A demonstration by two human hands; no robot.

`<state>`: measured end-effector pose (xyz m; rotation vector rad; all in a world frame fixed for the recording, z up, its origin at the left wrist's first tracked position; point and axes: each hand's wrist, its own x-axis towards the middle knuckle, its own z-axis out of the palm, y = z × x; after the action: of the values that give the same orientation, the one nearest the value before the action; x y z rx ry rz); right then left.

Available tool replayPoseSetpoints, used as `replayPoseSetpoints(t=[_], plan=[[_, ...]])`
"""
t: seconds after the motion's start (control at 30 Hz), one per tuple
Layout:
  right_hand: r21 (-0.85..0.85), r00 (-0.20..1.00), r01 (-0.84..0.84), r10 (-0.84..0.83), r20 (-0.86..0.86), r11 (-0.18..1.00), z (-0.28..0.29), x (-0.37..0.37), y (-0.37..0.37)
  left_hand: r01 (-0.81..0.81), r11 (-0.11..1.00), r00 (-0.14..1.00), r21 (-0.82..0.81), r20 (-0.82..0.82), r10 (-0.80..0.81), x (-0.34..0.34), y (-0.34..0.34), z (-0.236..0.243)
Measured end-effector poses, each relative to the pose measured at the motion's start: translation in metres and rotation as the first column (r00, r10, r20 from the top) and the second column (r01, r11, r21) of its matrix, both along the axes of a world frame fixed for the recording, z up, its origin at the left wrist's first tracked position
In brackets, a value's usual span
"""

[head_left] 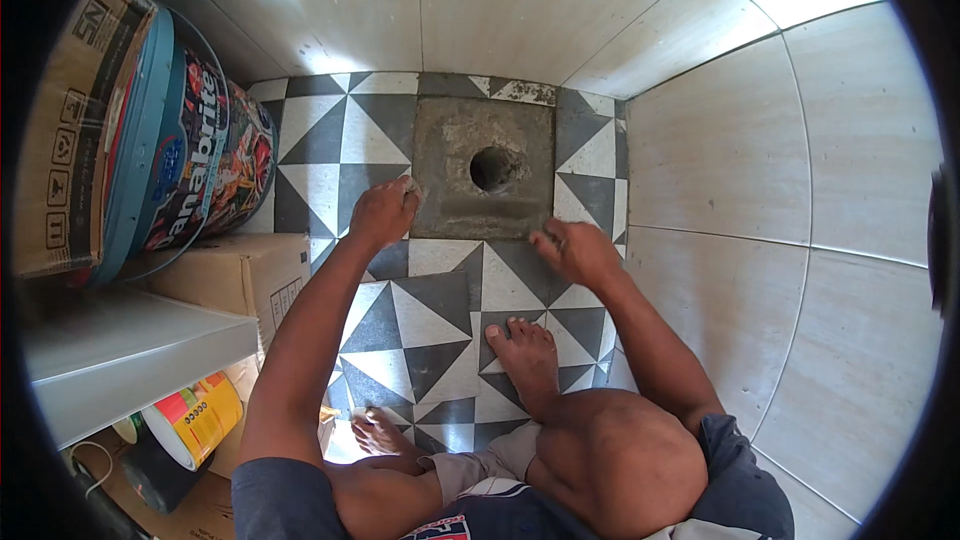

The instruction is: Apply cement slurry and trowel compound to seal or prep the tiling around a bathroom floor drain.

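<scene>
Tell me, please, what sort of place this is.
Probably a small bathroom or toilet room, perhaps unfinished: a round hole opens in a bare cement square within the patterned tile floor, and large tiles cover the walls.

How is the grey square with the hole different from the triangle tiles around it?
The bare cement square is mottled grey-brown, while the patterned floor tiles have dark and white triangles. The cement square has a roundish hole; the tiles show none. The cement square looks rough; the tiles look smoother. Both have mostly straight edges.
</scene>
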<state>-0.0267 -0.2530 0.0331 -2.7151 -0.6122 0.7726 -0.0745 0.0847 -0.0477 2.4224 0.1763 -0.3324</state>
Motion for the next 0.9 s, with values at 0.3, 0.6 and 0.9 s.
replayPoseSetpoints(t=[0.3,0.6,0.9], plan=[[-0.080,0.982,0.171,-0.163,0.096,0.982,-0.001,0.057,-0.013,-0.022,1.000,0.999,0.019,0.034,0.021,-0.004,-0.003,-0.007],[-0.041,0.999,0.023,-0.021,0.040,0.999,-0.009,0.015,-0.006,0.020,0.999,0.998,0.026,-0.064,-0.018,0.006,-0.003,0.011],[0.081,0.938,0.328,-0.335,0.087,0.941,-0.018,0.048,0.019,-0.013,0.995,1.000,0.096,-0.018,0.015,-0.001,-0.001,0.005]])
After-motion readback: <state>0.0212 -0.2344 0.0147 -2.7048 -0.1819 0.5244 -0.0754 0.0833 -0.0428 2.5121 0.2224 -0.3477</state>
